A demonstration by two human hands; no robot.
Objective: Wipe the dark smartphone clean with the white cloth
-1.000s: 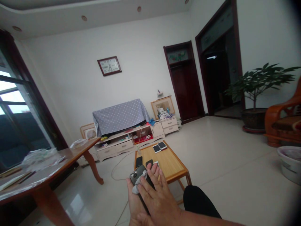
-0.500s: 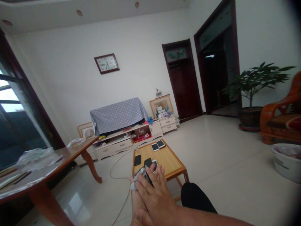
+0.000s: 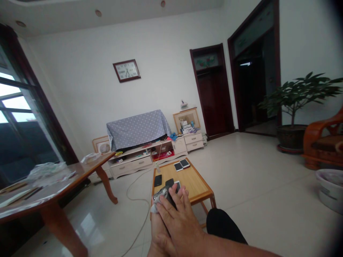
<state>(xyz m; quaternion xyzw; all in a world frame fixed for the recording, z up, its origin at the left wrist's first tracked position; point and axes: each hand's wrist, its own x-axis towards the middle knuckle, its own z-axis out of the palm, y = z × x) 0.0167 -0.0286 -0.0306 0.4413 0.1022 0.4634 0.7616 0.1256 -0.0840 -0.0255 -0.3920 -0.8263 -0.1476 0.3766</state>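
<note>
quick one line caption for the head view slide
Left hand holds a dark phone while the right hand presses a white cloth on it, above a low table.

phone (image 3: 163,195): mostly hidden under right hand (image 3: 179,223) | left hand (image 3: 158,233): largely covered | cloth (image 3: 154,208): only a corner shows

1. The phone (image 3: 164,194) looks like dark, glossy plastic or glass.
2. The rag (image 3: 155,207) against it is soft, pale, matt cloth.
3. The low table (image 3: 193,182) is light wood with a smooth finish.
4. The floor (image 3: 254,178) is glossy pale tile.
5. The TV cover (image 3: 138,128) is dotted grey cloth.
</note>
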